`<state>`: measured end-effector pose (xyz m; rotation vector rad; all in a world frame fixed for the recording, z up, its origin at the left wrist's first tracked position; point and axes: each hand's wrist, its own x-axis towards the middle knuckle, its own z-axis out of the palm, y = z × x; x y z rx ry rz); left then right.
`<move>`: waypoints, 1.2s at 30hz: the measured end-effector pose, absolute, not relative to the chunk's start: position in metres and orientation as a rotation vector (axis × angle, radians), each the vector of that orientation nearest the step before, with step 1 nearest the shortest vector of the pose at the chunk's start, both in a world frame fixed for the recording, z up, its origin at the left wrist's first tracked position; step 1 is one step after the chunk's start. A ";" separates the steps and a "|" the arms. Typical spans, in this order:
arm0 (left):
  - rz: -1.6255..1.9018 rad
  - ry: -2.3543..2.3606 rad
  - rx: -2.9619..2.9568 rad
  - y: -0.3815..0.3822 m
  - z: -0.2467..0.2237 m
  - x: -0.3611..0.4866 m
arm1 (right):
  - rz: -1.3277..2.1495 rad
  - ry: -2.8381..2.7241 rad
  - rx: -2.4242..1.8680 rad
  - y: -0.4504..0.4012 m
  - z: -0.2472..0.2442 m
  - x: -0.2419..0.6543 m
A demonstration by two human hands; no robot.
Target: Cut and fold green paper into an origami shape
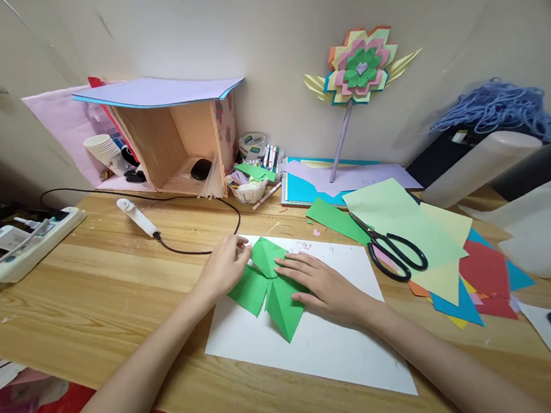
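Note:
A folded green paper (285, 311) with creased, slit flaps lies on a white sheet (351, 357). At its upper left edge, my left hand (226, 265) has its fingers curled together, with the thumb and forefinger at a flap; the fingertips partly hide what they grip. My right hand (328, 285) rests on the right side of the green paper, fingers stretched out and flat, pressing it against the sheet. Black-handled scissors (395, 254) lie to the right of that hand, on pale green and yellow paper (396, 209).
Behind my hands stand an open box (168, 139) with a lilac roof and a bowl of scraps (250, 191). A paper flower (360, 69) leans on the wall. A white glue gun (136, 217) trails its cord nearby. Coloured offcuts (484, 272) lie at right, a power strip (38, 246) at left.

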<state>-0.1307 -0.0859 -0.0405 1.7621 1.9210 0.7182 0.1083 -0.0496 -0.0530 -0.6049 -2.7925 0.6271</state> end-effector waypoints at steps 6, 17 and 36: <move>0.856 1.764 1.597 -0.077 -0.064 -0.129 | 0.659 -2.702 -0.533 -0.051 -0.053 0.108; 0.857 1.572 1.518 -0.074 -0.062 -0.131 | 0.809 -2.630 -0.324 -0.054 -0.046 0.116; 0.910 1.281 1.316 -0.080 -0.030 -0.127 | 0.739 -2.093 -0.833 -0.055 -0.055 0.087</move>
